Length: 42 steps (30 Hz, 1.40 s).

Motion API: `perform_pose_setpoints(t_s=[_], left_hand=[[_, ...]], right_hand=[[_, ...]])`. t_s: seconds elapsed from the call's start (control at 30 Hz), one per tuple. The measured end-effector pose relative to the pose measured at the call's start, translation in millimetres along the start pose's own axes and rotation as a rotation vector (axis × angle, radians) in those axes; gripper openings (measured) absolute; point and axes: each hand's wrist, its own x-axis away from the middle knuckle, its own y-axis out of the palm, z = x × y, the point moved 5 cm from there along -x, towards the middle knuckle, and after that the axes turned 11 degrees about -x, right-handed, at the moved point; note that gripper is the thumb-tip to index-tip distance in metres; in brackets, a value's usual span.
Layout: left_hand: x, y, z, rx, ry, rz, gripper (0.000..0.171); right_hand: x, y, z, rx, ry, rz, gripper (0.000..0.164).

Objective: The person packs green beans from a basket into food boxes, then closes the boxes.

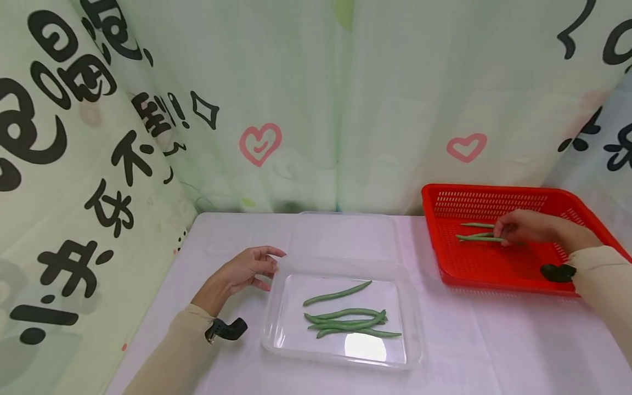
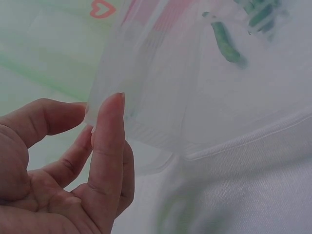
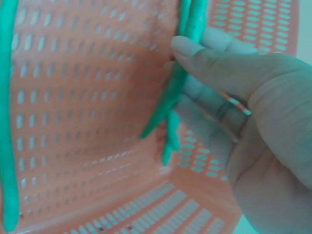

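At the right, my right hand [image 1: 525, 226] reaches into a red plastic basket [image 1: 513, 269]. Its thumb and fingers pinch green beans [image 3: 170, 92], seen close in the right wrist view; fingers partly hide them, so their number is unclear. Another green bean [image 3: 7, 117] lies apart on the basket's floor. My left hand [image 1: 247, 269] is at the far left corner of a clear plastic box [image 1: 340, 359]. In the left wrist view, thumb and fingers of this hand [image 2: 105, 146] pinch the box's rim. Several green beans [image 1: 345, 323] lie inside the box, with one bean [image 1: 337, 293] separate behind them.
A pale cloth [image 1: 459, 340] covers the table. Behind it hangs a light green curtain [image 1: 395, 109] with hearts, and another printed curtain [image 1: 64, 219] stands along the left side. A flat clear sheet or lid [image 1: 345, 236] lies behind the box.
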Motion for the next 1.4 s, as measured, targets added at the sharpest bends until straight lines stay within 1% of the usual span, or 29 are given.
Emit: perform_pose_setpoints(t_s=[0.03, 0.13, 0.23, 0.3, 0.4, 0.6, 0.8, 1.07, 1.2, 1.3, 1.4], left_hand=[[-0.1, 0.3, 0.2, -0.001, -0.001, -0.001, 0.045], [0.1, 0.8, 0.7, -0.004, 0.0, -0.002, 0.046], [0.0, 0.3, 1.0, -0.002, 0.0, 0.001, 0.046], [-0.2, -0.1, 1.1, 0.001, 0.0, 0.0, 0.046], [-0.3, -0.5, 0.8, -0.002, 0.001, -0.001, 0.045], [-2.1, -0.5, -0.4, 0.004, 0.0, -0.001, 0.045], [-1.6, -0.7, -1.0, 0.002, 0.001, -0.002, 0.046], [-1.5, 0.1, -1.7, 0.0, 0.001, -0.003, 0.046], [-1.6, 0.0, -1.8, 0.003, 0.0, -0.002, 0.046], [-1.6, -0.3, -1.7, 0.001, 0.001, 0.0, 0.046], [-1.6, -0.7, -1.8, -0.001, 0.002, 0.003, 0.045]], right_hand=[[2.5, 0.5, -3.9, 0.061, -0.015, 0.014, 0.017], [9.2, 1.2, -15.7, 0.161, -0.036, 0.041, 0.021], [14.3, 0.9, -28.0, 0.214, -0.052, 0.066, 0.024], [17.9, 0.7, -35.8, 0.23, -0.06, 0.081, 0.025], [25.7, 1.2, -46.0, 0.228, -0.064, 0.114, 0.026], [44.4, 4.6, -66.7, 0.223, -0.109, 0.22, 0.026], [53.2, 12.9, -81.3, 0.171, -0.134, 0.278, 0.027], [63.9, 26.1, -96.5, 0.124, -0.191, 0.352, 0.029], [66.8, 33.8, -104.5, 0.114, -0.237, 0.381, 0.028], [68.3, 40.8, -112.3, 0.105, -0.287, 0.403, 0.026], [69.5, 49.1, -120.6, 0.077, -0.331, 0.406, 0.024]])
